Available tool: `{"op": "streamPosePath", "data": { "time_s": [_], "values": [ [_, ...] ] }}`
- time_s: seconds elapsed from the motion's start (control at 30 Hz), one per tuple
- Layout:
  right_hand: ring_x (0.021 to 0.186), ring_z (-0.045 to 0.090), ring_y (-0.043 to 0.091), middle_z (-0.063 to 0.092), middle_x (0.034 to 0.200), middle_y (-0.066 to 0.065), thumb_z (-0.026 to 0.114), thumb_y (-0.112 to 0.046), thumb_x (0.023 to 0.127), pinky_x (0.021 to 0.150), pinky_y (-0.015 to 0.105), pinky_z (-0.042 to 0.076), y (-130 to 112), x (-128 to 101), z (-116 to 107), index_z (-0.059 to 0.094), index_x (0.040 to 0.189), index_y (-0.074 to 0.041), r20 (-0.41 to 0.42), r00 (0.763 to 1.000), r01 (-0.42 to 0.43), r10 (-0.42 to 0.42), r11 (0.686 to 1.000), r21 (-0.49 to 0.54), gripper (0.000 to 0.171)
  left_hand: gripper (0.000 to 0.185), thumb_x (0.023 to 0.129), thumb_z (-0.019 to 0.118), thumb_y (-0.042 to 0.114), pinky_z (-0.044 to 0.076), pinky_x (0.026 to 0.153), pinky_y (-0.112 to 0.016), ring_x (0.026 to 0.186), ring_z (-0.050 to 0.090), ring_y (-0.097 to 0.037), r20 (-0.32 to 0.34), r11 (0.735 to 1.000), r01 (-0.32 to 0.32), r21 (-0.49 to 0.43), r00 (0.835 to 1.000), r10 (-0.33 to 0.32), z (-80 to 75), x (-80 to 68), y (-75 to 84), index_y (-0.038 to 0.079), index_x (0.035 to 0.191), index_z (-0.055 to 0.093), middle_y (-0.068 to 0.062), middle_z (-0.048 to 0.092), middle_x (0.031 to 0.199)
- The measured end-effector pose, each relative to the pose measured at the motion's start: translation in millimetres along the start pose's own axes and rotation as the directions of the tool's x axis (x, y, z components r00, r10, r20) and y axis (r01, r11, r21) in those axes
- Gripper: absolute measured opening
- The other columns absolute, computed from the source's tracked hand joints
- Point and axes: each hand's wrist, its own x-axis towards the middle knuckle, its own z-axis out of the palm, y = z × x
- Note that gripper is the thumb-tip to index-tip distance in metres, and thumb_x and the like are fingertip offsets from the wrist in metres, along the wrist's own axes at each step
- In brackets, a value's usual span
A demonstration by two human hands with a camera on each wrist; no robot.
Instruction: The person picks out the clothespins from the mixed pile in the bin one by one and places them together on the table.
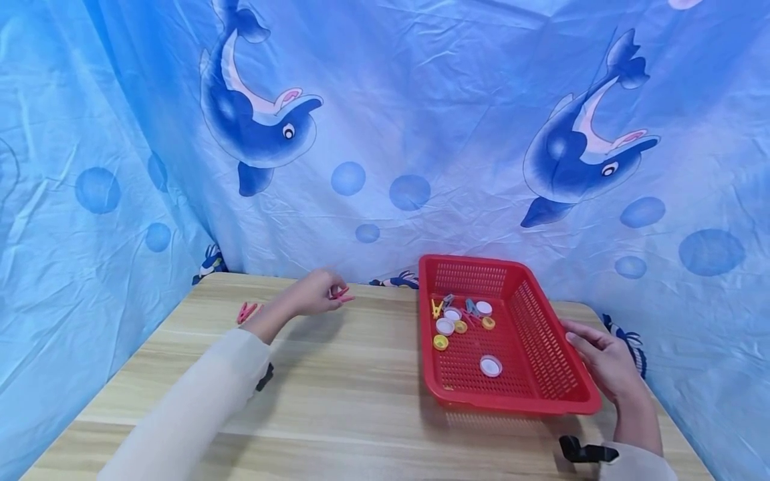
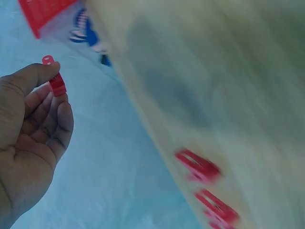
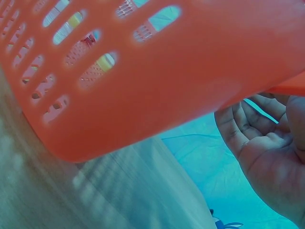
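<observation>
1. Left hand (image 1: pixel 315 294) is up over the far side of the table (image 1: pixel 337 394), grip pinched on a red clothespin (image 1: pixel 340 294); the left wrist view shows the peg (image 2: pixel 56 82) nipped between thumb and fingertips.
2. That peg looks light, stiff plastic with a sprung jaw. It should handle easily; best taken at the tail end or across its flat sides, since the smooth plastic could slip.
3. At nine o'clock from the hand, two more pink pegs (image 1: pixel 246 311) lie on the table.
4. At three o'clock sits one red basket (image 1: pixel 541 347), its far end holding about three white caps (image 1: pixel 490 365), three yellow ones (image 1: pixel 440 342) and a few pegs, too small to count surely.
5. Right hand (image 1: pixel 604 361) rests on the basket's right rim, fingers laid along the wall; grip relaxed, not curled round it.
</observation>
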Motion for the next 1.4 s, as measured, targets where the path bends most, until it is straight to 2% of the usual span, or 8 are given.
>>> {"op": "streamPosePath", "data": {
  "time_s": [0.07,0.2,0.37,0.53,0.77,0.9,1.03,1.4],
  "values": [
    [0.096,0.071,0.006,0.068,0.111,-0.022,0.067,-0.038,0.099,0.078,0.031,0.061,0,0,0,0.051,0.151,-0.011,-0.003,1.0,-0.001,0.001,1.0,0.006,0.06,0.004,0.087,0.075,0.004,0.041,0.059,-0.026,0.062,0.046,-0.008,0.009,1.0,-0.011,0.006,1.0,0.011,2.8,-9.4,-8.2,0.005,0.085,0.071,0.002,0.056,0.068],
    [0.096,0.071,0.005,0.067,0.111,-0.023,0.067,-0.038,0.099,0.078,0.031,0.061,1,1,0,0.051,0.151,-0.011,-0.006,1.0,-0.003,0.003,1.0,0.004,0.061,0.019,0.09,0.074,0.007,0.033,0.054,-0.025,0.057,0.037,-0.006,0.048,0.999,0.004,0.042,0.999,-0.006,14.7,-29.5,-24.1,0.011,0.075,0.064,0.005,0.045,0.062],
    [0.097,0.07,0.004,0.067,0.112,-0.023,0.066,-0.039,0.099,0.079,0.031,0.061,0,1,1,0.051,0.151,-0.01,-0.002,1.0,0.007,-0.007,1.0,-0.022,0.061,0.027,0.092,0.073,0.011,0.034,0.055,-0.026,0.055,0.036,-0.007,0.093,0.994,0.087,0.072,0.991,-0.094,25.9,-49.6,-34.1,0.013,0.071,0.056,0.006,0.041,0.06],
    [0.097,0.07,0.004,0.067,0.111,-0.023,0.066,-0.04,0.099,0.079,0.031,0.061,0,1,1,0.053,0.15,-0.012,-0.006,1.0,0.014,-0.014,0.999,-0.033,0.059,0.02,0.092,0.074,0.013,0.037,0.059,-0.028,0.056,0.038,-0.009,0.061,0.981,0.194,0.017,0.979,-0.194,28.8,-61.1,-34.8,0.01,0.078,0.06,0.005,0.042,0.06],
    [0.096,0.071,0.005,0.068,0.111,-0.022,0.066,-0.039,0.099,0.078,0.031,0.061,0,1,1,0.053,0.15,-0.011,-0.009,1.0,0.014,-0.014,1.0,-0.025,0.059,0.026,0.086,0.083,0.018,0.049,0.066,-0.036,0.066,0.053,-0.014,-0.029,0.941,0.337,-0.013,0.941,-0.338,29.5,-72.8,-34.6,-0.002,0.1,0.074,0.001,0.06,0.07],
    [0.096,0.071,0.004,0.067,0.111,-0.023,0.067,-0.041,0.099,0.078,0.032,0.061,-1,1,1,0.054,0.149,-0.013,-0.016,1.0,0.005,-0.006,1.0,-0.025,0.059,0.022,0.086,0.082,0.021,0.043,0.06,-0.034,0.062,0.048,-0.014,-0.065,0.914,0.406,-0.005,0.912,-0.405,30.6,-77.6,-34.2,0.004,0.083,0.07,0.001,0.053,0.066],
    [0.096,0.071,0.005,0.069,0.111,-0.022,0.067,-0.038,0.099,0.078,0.032,0.061,-2,1,0,0.055,0.149,-0.013,-0.007,1.0,0.007,-0.007,1.0,0.003,0.057,0.035,0.087,0.08,0.017,0.031,0.054,-0.029,0.054,0.039,-0.013,-0.099,0.897,0.441,-0.033,0.892,-0.442,29.9,-80.5,-32.1,0.012,0.064,0.054,0.003,0.041,0.057],
    [0.096,0.071,0.005,0.068,0.111,-0.021,0.068,-0.039,0.098,0.078,0.033,0.061,-1,0,0,0.054,0.149,-0.013,-0.009,1.0,0.003,-0.003,1.0,0.012,0.059,0.033,0.089,0.078,0.019,0.034,0.056,-0.03,0.057,0.045,-0.015,-0.103,0.848,0.525,-0.075,0.842,-0.53,31.2,-80.2,-28.1,0.012,0.064,0.059,0.002,0.047,0.058]
  ]
}}
